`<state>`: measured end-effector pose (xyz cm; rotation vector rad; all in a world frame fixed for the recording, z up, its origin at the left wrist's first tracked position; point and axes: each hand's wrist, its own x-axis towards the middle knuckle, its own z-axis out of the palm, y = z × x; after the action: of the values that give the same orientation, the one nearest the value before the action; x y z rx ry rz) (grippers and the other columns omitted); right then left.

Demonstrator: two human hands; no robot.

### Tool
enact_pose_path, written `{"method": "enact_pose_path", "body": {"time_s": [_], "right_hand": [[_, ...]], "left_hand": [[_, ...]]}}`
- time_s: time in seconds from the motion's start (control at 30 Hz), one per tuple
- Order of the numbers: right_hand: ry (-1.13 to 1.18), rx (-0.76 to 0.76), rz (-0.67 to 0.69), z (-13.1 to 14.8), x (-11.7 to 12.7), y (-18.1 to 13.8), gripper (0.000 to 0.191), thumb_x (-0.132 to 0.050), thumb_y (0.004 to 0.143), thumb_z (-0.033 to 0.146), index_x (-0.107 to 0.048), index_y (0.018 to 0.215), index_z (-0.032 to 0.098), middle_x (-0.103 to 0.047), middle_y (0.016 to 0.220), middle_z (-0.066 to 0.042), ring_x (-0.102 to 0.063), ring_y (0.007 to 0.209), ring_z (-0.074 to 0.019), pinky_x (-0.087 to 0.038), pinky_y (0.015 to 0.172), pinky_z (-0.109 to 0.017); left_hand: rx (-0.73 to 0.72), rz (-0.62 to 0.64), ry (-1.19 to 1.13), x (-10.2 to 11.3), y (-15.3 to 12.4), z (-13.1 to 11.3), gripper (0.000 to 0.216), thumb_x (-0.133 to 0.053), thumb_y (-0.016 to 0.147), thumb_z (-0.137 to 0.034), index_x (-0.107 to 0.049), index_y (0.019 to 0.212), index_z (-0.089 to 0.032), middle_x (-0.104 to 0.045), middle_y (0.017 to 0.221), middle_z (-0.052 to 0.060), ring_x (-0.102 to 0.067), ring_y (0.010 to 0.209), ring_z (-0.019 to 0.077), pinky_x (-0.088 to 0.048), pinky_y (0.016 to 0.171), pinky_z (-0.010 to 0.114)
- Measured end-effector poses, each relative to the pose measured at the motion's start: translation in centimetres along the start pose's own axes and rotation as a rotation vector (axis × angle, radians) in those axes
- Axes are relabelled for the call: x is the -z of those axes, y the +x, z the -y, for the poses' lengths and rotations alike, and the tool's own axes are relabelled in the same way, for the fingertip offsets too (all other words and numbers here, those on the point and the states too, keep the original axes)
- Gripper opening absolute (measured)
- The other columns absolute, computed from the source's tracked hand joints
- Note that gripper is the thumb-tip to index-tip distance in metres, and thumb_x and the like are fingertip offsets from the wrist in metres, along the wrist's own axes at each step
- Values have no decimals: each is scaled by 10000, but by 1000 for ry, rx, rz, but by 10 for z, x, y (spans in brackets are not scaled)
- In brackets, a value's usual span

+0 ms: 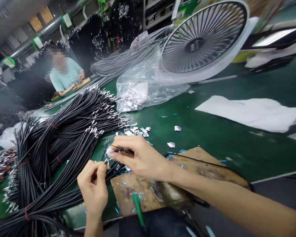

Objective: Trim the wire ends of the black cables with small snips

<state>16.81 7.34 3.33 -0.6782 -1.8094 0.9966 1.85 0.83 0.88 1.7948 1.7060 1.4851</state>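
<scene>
My left hand [95, 181] is closed, thumb and forefinger pinching the end of a black cable [105, 162]. Just above and to the right, my right hand [138, 154] is closed around dark, thin tweezers [123, 149], their tips pointing left. Something white [110, 150] shows at the right fingertips; I cannot tell whether it is a fingertip cover or a scrap. The two hands nearly meet over the cable end. Scraps of silver foil [138, 131] lie beyond the right hand. Bundles of black cables [71, 131] with stripped silvery ends spread to the left.
A stained wooden board [130, 191] carries a metal block and a green-handled lever [138, 207]. Blue offcuts litter it. A plastic bag of foil pieces [133, 95], a fan [199, 42] and a white sheet [251, 112] lie farther back. A co-worker [66, 72] sits across the green table.
</scene>
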Motion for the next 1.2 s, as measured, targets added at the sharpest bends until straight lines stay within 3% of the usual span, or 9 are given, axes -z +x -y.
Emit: {"method": "enact_pose_path", "body": {"time_s": [0.17, 0.23, 0.37, 0.47, 0.77, 1.2], "right_hand": [[166, -232, 75, 3, 0, 1, 257, -535, 793, 126, -425, 563, 162, -333, 529, 70, -296, 512, -66, -271, 500, -210], [233, -264, 123, 3, -2, 2, 248, -509, 818, 154, -438, 581, 162, -363, 545, 62, -322, 523, -70, -292, 508, -208], [210, -185, 52, 3, -6, -1, 128, -495, 852, 223, -593, 811, 152, -575, 731, 1, -491, 665, -110, -382, 614, -229], [114, -102, 21, 2, -6, -3, 176, -488, 859, 213, -650, 884, 146, -638, 814, -36, -548, 747, -135, -406, 686, -254], [22, 28, 73, 0, -5, -6, 228, -505, 877, 204, -704, 799, 125, -638, 686, -26, -515, 609, -102, -385, 600, -230], [-26, 59, 0, 2, -5, -5, 223, -513, 855, 166, -705, 746, 134, -550, 568, 6, -464, 538, -91, -359, 551, -208]], "left_hand": [[-27, -66, -69, 2, -1, 8, 199, -609, 808, -341, -669, 723, -170, -570, 617, 19, -531, 582, 125, -414, 520, 234], [-42, -100, -95, 3, -1, 9, 178, -622, 800, -333, -664, 730, -174, -575, 638, 19, -542, 610, 131, -429, 543, 241], [-61, -168, -128, 5, -1, 10, 141, -612, 810, -298, -652, 745, -180, -555, 647, 10, -525, 601, 121, -422, 530, 235], [-66, -197, -139, 6, -1, 9, 129, -604, 816, -280, -650, 747, -181, -541, 639, 6, -513, 586, 116, -413, 512, 229], [-27, -196, -156, 5, -2, 7, 128, -607, 806, -280, -655, 743, -179, -534, 638, 7, -509, 580, 117, -409, 504, 230], [1, -159, -168, 5, -4, 7, 168, -588, 824, -290, -645, 723, -168, -542, 621, 13, -517, 573, 119, -418, 505, 234]]}}
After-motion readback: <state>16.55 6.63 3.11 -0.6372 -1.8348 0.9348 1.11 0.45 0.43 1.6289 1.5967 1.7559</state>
